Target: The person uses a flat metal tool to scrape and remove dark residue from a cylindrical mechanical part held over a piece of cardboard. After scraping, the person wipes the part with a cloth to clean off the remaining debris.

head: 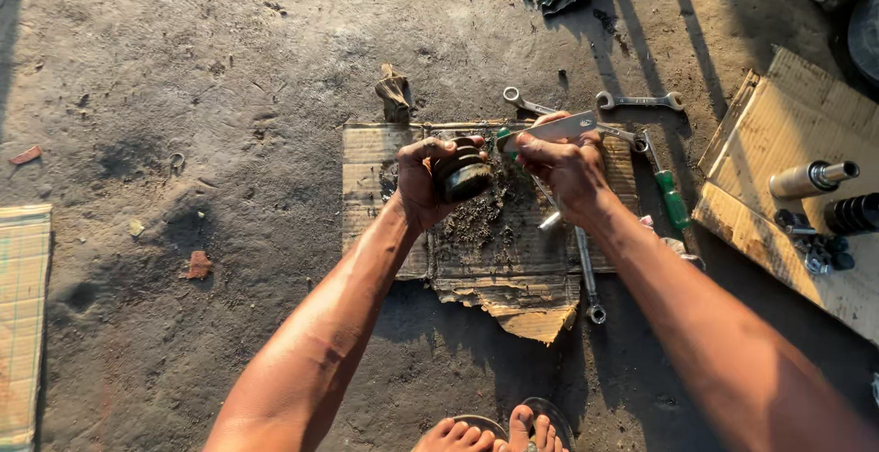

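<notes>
— What lies on the ground past the torn cardboard sheet (385, 154)?
— Two wrenches (641, 100) near its far edge; a green-handled screwdriver (671, 197) beside it; a crumpled rag (396, 93) at its corner.
— And to the right?
— A bigger cardboard piece (778, 122) bearing a metal cylinder (810, 178); dark ribbed parts (851, 214) lie near it.

Both hands (499, 173) raised together, fingers curled, arms outstretched.

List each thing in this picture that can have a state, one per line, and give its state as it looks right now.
left hand: closed around the ribbed black rubber part
ribbed black rubber part: held up, dirty
right hand: gripping the flat metal tool
flat metal tool: held, pointed at the rubber part
cardboard sheet: torn, strewn with dirt
green-handled screwdriver: lying on the ground
spanners: lying loose on the ground
</notes>
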